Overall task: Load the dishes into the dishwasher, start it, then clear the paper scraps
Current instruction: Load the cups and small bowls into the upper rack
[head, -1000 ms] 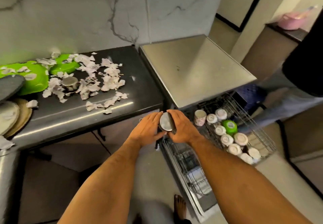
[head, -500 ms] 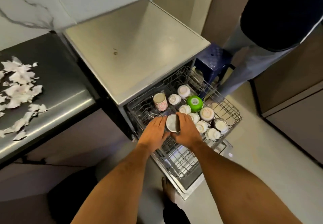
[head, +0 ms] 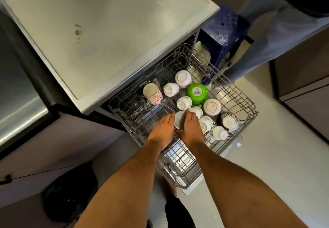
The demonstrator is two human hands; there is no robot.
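Note:
A small steel bowl [head: 179, 121] is held upside down between my left hand [head: 162, 129] and my right hand [head: 191, 128], low over the front left of the pulled-out upper wire rack [head: 249, 103] of the dishwasher [head: 106, 40]. Both hands curl round its sides. The rack holds several upturned white cups [head: 183, 78], a green bowl [head: 196, 92], a flowered mug [head: 153, 92] and a dark patterned bowl [head: 228, 120]. A lower rack [head: 179, 165] shows beneath, over the open door.
A steel counter [head: 19, 113] runs along the left. Behind the rack stands a blue plastic stool [head: 226, 26], with another person's legs [head: 270, 40] next to it at the right. A black bag [head: 69, 188] lies on the floor at lower left.
Both hands carried the steel bowl from in front of the counter to the upper rack and lowered it there. My view swung right, so the paper scraps left the frame.

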